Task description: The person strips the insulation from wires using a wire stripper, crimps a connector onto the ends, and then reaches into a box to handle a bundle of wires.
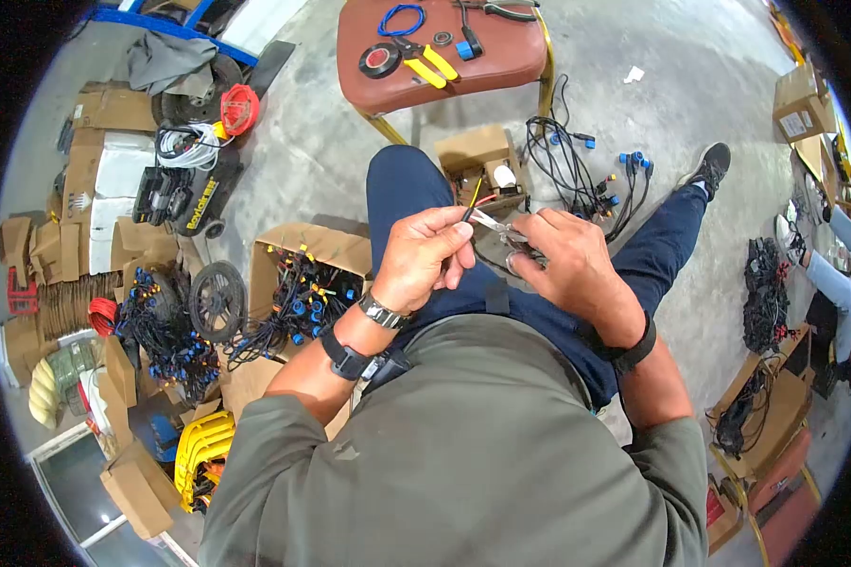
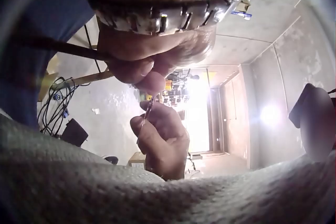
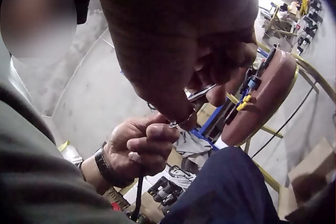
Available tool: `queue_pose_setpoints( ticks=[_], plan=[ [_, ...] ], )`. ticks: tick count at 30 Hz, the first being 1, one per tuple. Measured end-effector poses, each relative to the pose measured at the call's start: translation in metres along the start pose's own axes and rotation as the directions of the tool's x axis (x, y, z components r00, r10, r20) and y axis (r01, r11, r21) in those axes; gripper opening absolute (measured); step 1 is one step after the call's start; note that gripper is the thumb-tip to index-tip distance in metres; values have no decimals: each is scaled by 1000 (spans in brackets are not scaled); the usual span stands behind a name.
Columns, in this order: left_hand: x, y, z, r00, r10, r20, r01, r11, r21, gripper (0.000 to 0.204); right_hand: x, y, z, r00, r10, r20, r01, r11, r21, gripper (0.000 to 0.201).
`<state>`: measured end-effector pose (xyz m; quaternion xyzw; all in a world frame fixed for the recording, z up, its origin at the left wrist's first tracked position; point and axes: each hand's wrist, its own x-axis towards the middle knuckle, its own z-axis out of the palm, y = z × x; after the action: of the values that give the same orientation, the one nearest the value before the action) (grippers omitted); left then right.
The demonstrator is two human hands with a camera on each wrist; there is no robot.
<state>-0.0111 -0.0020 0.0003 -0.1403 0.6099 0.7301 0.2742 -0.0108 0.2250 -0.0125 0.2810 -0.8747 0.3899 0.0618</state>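
Between the thumb and fingers of my left hand (image 1: 424, 253) is the end of a black cable (image 3: 138, 198), with a thin yellow wire (image 1: 477, 189) sticking up from it. My right hand (image 1: 572, 257) grips a small pair of silver scissors (image 1: 490, 222), fingers curled round the handles. The blades reach across to the left fingertips, right at the cable end. In the left wrist view, the right hand (image 2: 165, 140) is close below the left hand (image 2: 139, 61). The right wrist view shows the left hand (image 3: 144, 145) beneath the right hand (image 3: 194, 71), which hides part of the scissors.
Ahead stands a brown padded stool (image 1: 454, 71) bearing yellow-handled wire strippers (image 1: 424, 61), black tape (image 1: 379, 60) and pliers. Black cables with blue connectors (image 1: 577, 170) lie on the floor. An open small box (image 1: 477, 151) sits between the legs; a cable-filled box (image 1: 326, 246) is left.
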Motion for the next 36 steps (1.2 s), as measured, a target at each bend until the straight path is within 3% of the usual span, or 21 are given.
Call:
queue_pose_setpoints(
  ticks=[5,11,24,27,28,31,36],
  plan=[
    [2,-2,-1,999,40,14,-40,999,15,26,0,2,-1,1000,16,21,-16,1000,-17,33],
    [2,-6,3,982,176,-66,-166,977,135,26,-2,2,-1,999,32,29,-33,999,43,32],
    [7,-4,7,964,251,-85,-225,944,241,24,-1,-1,0,994,96,61,-105,979,176,27],
    [2,1,7,955,272,-115,-222,919,327,24,2,-3,0,996,66,67,-71,995,74,27],
    [1,5,3,951,293,-97,-249,913,322,26,5,-3,2,997,73,39,-78,987,141,27],
    [2,0,7,955,282,-91,-250,932,263,27,2,-1,5,999,46,10,-46,997,69,27],
    [1,-4,-1,933,349,-89,-327,924,199,25,4,-8,11,996,91,5,-89,965,248,27]
  ],
)
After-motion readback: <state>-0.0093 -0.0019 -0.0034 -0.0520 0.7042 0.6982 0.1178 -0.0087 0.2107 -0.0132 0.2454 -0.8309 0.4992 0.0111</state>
